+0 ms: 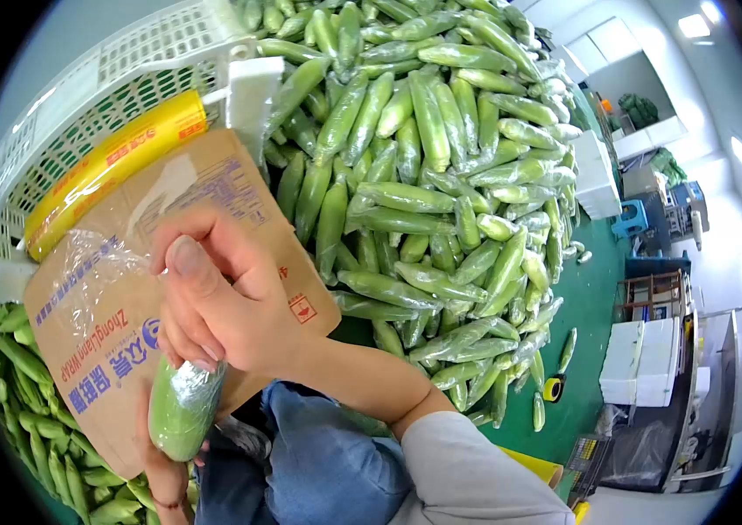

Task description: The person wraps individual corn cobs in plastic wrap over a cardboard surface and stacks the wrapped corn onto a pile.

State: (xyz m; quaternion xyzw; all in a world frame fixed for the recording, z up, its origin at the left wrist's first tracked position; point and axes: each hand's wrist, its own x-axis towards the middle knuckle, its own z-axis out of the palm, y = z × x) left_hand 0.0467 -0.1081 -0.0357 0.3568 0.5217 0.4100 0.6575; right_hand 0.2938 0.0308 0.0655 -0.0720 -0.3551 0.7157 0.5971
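An ear of corn (pixel 176 422) in its green husk, partly covered by shiny clear film, is held upright at an angle over my lap. My left hand (pixel 163 472) grips it from below and behind, and most of that hand is hidden by the corn. Above it, my right hand (pixel 231 302) is curled, with its fingertips pressed on the film at the corn's upper end. A cardboard sheet (pixel 64 367) with printed lettering lies behind both hands. Across its far edge rests a yellow roll of wrap (pixel 117 171), with loose clear film (pixel 91 262) crumpled on the cardboard.
A large heap of film-wrapped corn (pixel 423 201) rises to the right. More unwrapped corn (pixel 47 437) lies at lower left. A pale plastic crate (pixel 47 131) supports the roll's side. On the green floor (pixel 598 289) are a tape measure (pixel 553 388) and white foam boxes (pixel 638 363).
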